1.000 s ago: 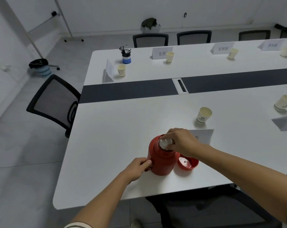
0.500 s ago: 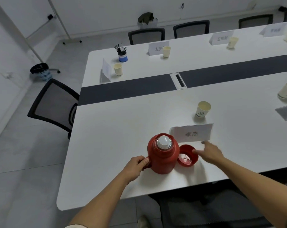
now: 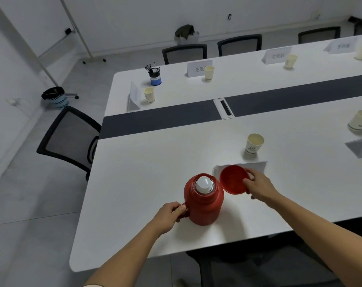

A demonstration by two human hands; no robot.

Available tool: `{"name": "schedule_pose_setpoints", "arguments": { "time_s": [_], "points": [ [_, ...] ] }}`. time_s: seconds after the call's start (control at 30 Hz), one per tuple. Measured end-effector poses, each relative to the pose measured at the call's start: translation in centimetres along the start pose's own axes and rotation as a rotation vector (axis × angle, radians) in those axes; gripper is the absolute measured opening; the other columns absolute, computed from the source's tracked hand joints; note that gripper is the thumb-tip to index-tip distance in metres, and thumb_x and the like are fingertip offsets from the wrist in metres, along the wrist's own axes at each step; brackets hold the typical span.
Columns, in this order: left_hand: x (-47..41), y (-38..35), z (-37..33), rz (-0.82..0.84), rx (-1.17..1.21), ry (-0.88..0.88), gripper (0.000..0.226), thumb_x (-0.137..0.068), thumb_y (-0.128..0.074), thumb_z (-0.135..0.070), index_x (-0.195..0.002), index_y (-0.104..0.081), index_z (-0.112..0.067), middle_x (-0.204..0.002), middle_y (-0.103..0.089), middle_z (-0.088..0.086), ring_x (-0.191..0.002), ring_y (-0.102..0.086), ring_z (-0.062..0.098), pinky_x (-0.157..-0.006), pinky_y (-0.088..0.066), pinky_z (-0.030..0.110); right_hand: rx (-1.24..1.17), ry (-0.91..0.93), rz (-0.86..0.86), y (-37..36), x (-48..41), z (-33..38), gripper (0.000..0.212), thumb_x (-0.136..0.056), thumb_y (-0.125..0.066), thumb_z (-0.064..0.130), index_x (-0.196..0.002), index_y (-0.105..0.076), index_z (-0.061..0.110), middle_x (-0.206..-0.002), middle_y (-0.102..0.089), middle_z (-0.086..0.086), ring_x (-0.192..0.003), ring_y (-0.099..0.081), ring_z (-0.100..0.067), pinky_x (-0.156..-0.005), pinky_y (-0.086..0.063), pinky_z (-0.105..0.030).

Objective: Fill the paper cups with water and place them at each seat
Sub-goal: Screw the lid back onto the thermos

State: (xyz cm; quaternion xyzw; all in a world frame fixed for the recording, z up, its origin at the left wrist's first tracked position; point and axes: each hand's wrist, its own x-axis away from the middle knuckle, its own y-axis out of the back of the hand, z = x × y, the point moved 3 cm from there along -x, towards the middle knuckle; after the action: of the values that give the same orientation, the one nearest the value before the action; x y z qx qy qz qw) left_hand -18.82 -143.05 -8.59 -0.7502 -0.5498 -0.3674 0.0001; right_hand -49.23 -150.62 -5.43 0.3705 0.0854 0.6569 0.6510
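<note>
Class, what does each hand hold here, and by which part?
Left hand grips the red flask by its side handle. Right hand holds the red lid by its rim.

My view is evenly and fairly brightly lit by soft, diffuse light from above; no lamp shows. The long white conference table (image 3: 147, 162) looks pale but not blown out. I see a faint shadow at the foot of the red cylindrical thermos flask (image 3: 204, 200) and beside the nearest cream paper cup (image 3: 254, 143). The wide lens bends the table edges and walls outward. The far name cards and the cups at the right edge look soft and smeared.
</note>
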Motion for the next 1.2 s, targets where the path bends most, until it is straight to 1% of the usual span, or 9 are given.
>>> {"name": "schedule_pose_setpoints", "arguments": {
  "time_s": [0.2,0.3,0.43,0.6,0.7,0.87,1.0,1.1,1.2],
  "points": [
    [0.1,0.2,0.1,0.006,-0.001,-0.014,0.027,-0.102,-0.046,-0.039,-0.086,-0.059,-0.023,-0.100,-0.068,0.004,-0.088,-0.063,0.015,-0.064,-0.043,0.018,-0.036,0.113,-0.001,2.0,1.9,4.2,0.064,-0.084,-0.068,0.023,-0.143,-0.043,0.024,-0.120,-0.058,-0.004,-0.091,-0.059,-0.022,-0.068,-0.050,-0.032],
    [0.0,0.3,0.2,0.008,0.008,-0.021,0.028,-0.102,-0.046,-0.040,-0.084,-0.059,-0.023,-0.092,-0.066,-0.002,-0.085,-0.062,0.014,-0.062,-0.042,0.017,0.116,0.267,-0.057,1.7,3.4,6.4,0.075,-0.076,-0.076,0.030,-0.143,-0.044,0.024,-0.122,-0.052,0.004,-0.102,-0.055,-0.018,-0.082,-0.047,-0.033],
    [-0.1,0.3,0.5,0.014,0.011,-0.029,0.029,-0.102,-0.047,-0.041,-0.082,-0.059,-0.023,-0.088,-0.064,-0.003,-0.084,-0.062,0.014,-0.063,-0.042,0.019,0.324,0.493,-0.137,1.1,5.1,7.9,0.080,-0.066,-0.082,0.045,-0.136,-0.047,0.027,-0.117,-0.046,0.005,-0.103,-0.047,-0.011,-0.079,-0.044,-0.030],
    [-0.2,0.3,0.7,0.008,0.029,-0.043,0.030,-0.101,-0.048,-0.043,-0.081,-0.060,-0.023,-0.089,-0.065,-0.002,-0.084,-0.063,0.014,-0.062,-0.042,0.017,0.421,0.802,-0.101,-1.3,6.7,7.8,0.084,-0.063,-0.075,0.037,-0.137,-0.039,0.022,-0.137,-0.042,0.001,-0.122,-0.047,-0.022,-0.086,-0.055,-0.041],
    [-0.2,0.2,0.7,0.006,0.036,-0.043,0.029,-0.101,-0.048,-0.043,-0.082,-0.060,-0.024,-0.090,-0.067,-0.004,-0.085,-0.063,0.013,-0.060,-0.042,0.015,0.514,0.912,-0.088,-2.5,6.7,7.6,0.087,-0.061,-0.081,0.024,-0.136,-0.037,0.018,-0.144,-0.042,-0.007,-0.131,-0.045,-0.030,-0.090,-0.055,-0.039],
    [-0.1,0.3,0.7,0.036,0.051,-0.040,0.030,-0.101,-0.048,-0.041,-0.090,-0.063,-0.018,-0.092,-0.068,-0.007,-0.082,-0.061,0.010,-0.063,-0.044,0.016,0.642,0.929,0.040,-4.0,6.3,6.1,0.074,-0.067,-0.081,0.026,-0.129,-0.040,0.024,-0.148,-0.037,-0.004,-0.126,-0.052,-0.030,-0.075,-0.060,-0.038],
    [-0.3,0.2,1.2,0.067,0.066,-0.034,0.030,-0.102,-0.046,-0.039,-0.096,-0.063,-0.015,-0.091,-0.067,-0.008,-0.083,-0.059,0.010,-0.069,-0.046,0.023,0.679,0.865,0.061,-3.8,6.2,7.1,0.068,-0.073,-0.075,0.045,-0.129,-0.040,0.031,-0.156,-0.025,0.004,-0.131,-0.045,-0.024,-0.081,-0.055,-0.035],
    [-0.4,0.2,1.4,0.070,0.072,-0.034,0.031,-0.102,-0.047,-0.039,-0.095,-0.063,-0.014,-0.088,-0.065,-0.009,-0.080,-0.058,0.009,-0.069,-0.045,0.024,0.705,0.763,0.176,-3.9,5.9,9.5,0.083,-0.073,-0.071,0.043,-0.143,-0.027,0.040,-0.161,-0.008,0.012,-0.140,-0.029,-0.016,-0.090,-0.048,-0.034],
    [-0.5,0.2,1.5,0.070,0.059,-0.039,0.036,-0.102,-0.047,-0.039,-0.100,-0.064,-0.008,-0.091,-0.066,-0.006,-0.080,-0.058,0.009,-0.069,-0.046,0.025,0.779,0.690,0.326,-4.4,5.2,11.2,0.093,-0.071,-0.071,0.032,-0.148,-0.021,0.045,-0.158,-0.013,0.015,-0.136,-0.032,-0.016,-0.087,-0.044,-0.028]
  ]
}}
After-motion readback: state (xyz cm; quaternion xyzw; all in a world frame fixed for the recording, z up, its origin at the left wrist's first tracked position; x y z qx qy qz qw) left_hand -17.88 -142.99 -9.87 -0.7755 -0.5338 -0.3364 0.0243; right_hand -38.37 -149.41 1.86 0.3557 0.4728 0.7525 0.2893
